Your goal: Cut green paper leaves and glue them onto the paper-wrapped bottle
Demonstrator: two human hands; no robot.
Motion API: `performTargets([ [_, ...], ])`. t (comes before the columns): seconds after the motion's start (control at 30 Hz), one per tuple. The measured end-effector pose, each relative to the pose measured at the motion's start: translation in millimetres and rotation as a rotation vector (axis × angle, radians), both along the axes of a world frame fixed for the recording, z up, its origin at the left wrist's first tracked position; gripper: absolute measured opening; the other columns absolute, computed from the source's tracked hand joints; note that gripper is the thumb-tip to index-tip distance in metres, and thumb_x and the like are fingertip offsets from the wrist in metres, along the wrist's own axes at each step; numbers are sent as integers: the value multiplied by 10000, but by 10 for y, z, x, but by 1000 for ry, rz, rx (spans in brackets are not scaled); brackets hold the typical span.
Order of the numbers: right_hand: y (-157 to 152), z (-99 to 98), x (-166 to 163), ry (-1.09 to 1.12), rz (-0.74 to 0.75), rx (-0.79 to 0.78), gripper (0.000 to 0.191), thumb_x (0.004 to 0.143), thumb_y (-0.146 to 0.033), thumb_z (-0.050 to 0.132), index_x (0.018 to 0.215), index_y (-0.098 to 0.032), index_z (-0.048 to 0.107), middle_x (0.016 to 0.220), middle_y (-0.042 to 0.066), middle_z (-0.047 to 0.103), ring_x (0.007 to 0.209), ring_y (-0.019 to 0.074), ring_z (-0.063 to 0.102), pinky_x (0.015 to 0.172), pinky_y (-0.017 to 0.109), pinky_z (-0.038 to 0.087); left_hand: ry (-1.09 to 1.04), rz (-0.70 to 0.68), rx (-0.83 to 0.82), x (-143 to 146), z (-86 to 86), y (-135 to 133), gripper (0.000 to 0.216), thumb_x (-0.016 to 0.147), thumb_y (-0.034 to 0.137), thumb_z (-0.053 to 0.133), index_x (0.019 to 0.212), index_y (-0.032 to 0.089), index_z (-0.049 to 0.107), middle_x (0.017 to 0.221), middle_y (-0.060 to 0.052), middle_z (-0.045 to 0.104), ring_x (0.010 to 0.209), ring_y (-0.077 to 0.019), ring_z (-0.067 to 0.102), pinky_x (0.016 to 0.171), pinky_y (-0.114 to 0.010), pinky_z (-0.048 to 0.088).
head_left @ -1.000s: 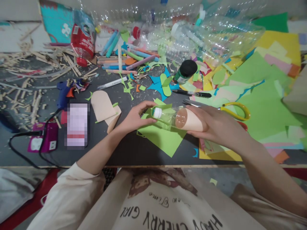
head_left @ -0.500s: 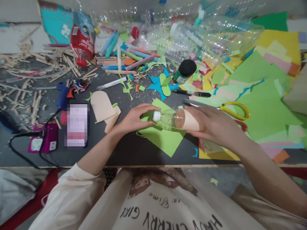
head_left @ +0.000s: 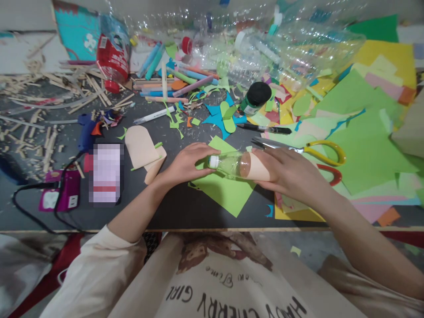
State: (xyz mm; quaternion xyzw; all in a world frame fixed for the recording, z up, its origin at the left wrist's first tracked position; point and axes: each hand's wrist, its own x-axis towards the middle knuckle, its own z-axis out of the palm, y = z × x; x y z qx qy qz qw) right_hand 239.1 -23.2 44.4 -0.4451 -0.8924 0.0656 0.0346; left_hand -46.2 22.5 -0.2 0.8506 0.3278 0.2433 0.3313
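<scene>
Clear bottle (head_left: 229,164), right grip (head_left: 287,174) clasping it, left grip (head_left: 183,164) by white cap (head_left: 214,161) (hold unclear)

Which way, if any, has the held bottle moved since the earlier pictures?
Yes: the bottle has shifted slightly toward picture left, judged against the black pen.

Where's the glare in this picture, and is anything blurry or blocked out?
In the head view, bright glints speckle the heaped clear plastic bottles at the back; smaller highlights show on the bottle in the right hand; also in the head view, coarse pixel blocks cover the phone-like slab, and fine detail looks slightly soft.
</scene>
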Motion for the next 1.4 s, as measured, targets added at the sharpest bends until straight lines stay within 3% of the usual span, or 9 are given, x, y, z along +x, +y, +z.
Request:
performTargets([
  [0.37,-9,-38,11,-24,30,49,533,853,-401,530,1310,-137,461,1071,174,658,953,325,627,769,439,492,-35,13,86,4,-31,-4,396,821,478,615,1087,188,657,1031,-95,722,1002,-210,649,947,-361,467],
  [0.83,-3,-5,-28,-51,8,23,572,830,-417,570,1301,-110,468,1115,194,652,990,343,620,806,456,484,-28,64,48,21,-37,-38,330,791,407,646,1033,184,671,1013,-83,729,1027,-220,651,965,-367,468],
  [1.03,11,59,-286,21,2,15,772,837,-552,540,1394,-59,335,1283,245,559,1138,358,557,888,469,460,-14,65,41,27,-38,-30,319,771,390,659,1016,186,675,1000,-73,733,1010,-218,661,973,-372,472],
  [1.2,63,78,-601,27,-33,5,847,796,-599,574,1388,-41,340,1155,222,636,1032,341,605,818,421,461,-27,57,77,17,-42,-25,338,784,402,647,1020,161,673,1001,-90,731,1002,-221,664,980,-376,473],
  [1.3,90,76,-680,-26,-62,-34,796,774,-571,620,1355,-71,404,1075,187,675,940,323,630,764,388,447,-28,53,87,17,-38,-24,339,788,406,644,1019,160,670,996,-92,731,998,-220,663,977,-376,474],
  [1.4,102,83,-672,-71,-71,-55,617,786,-513,634,1247,-119,520,1090,155,679,931,308,631,761,369,427,-29,48,100,23,-36,-22,333,791,416,638,1010,167,668,966,-86,732,965,-214,666,948,-371,486],
])
